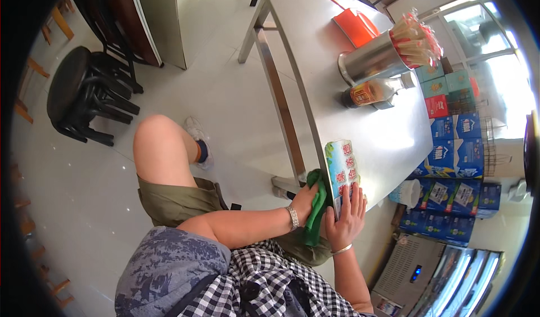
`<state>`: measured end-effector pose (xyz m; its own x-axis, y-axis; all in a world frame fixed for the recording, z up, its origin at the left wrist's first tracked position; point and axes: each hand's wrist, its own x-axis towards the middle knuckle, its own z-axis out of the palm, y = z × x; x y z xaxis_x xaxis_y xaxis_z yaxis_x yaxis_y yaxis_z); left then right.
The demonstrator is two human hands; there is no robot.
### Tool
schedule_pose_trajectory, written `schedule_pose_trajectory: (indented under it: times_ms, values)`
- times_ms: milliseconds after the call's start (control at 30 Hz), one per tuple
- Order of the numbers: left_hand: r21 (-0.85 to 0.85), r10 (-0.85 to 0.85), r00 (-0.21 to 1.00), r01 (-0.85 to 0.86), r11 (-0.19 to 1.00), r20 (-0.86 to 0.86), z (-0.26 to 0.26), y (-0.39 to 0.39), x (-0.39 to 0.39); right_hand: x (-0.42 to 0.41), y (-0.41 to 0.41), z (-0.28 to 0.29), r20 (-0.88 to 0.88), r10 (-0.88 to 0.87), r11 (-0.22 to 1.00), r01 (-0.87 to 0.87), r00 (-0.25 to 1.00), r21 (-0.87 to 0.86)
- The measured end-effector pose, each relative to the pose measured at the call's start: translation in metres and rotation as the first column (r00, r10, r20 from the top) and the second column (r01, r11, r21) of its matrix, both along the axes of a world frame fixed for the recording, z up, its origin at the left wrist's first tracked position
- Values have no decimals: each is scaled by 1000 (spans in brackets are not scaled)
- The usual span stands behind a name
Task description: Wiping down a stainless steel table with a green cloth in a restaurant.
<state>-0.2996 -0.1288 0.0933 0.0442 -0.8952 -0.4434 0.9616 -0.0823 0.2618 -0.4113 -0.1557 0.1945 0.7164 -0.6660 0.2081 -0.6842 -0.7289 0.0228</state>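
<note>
My left hand point(303, 202), with a watch on the wrist, grips a green cloth point(315, 222) beside the near edge of a metal table point(371, 148). Part of the cloth hangs down past the edge. My right hand point(347, 221), with a bangle, lies palm down with fingers spread over the lower end of a printed sign point(342, 161) on the tabletop. Farther along the table stand a dark sauce bottle point(366, 93) with a white cap and a metal canister point(371, 60) full of wrapped chopsticks. Behind the canister is a red-orange box point(356, 27).
Black stacked stools point(69, 87) stand on the tiled floor to the left, near a dark panel. A metal table leg and crossbar point(278, 93) run beside my knee. To the right are stacked blue cartons point(453, 148), a white bucket point(407, 193) and a lit appliance point(411, 266).
</note>
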Motion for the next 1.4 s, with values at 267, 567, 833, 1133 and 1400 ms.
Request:
schedule_pose_trajectory:
  times_ms: [267,567,833,1133,1400]
  values:
    - [-234,348,81,-600,765,934,17,-86,80,-4,6,-3,45,-24,997,20,999,75]
    - [78,-355,-654,-413,907,668,70,-152,258,-4,-3,-2,83,-23,995,15,996,101]
    - [48,-4,-445,88,995,896,66,-78,186,0,-2,9,-22,-71,983,74,997,170]
    - [46,-248,-334,-511,858,910,69,-247,484,-2,-3,11,-1,-8,993,8,1000,114]
    - [-201,205,-40,-450,870,978,19,-230,457,-2,-10,1,-52,-11,992,17,999,124]
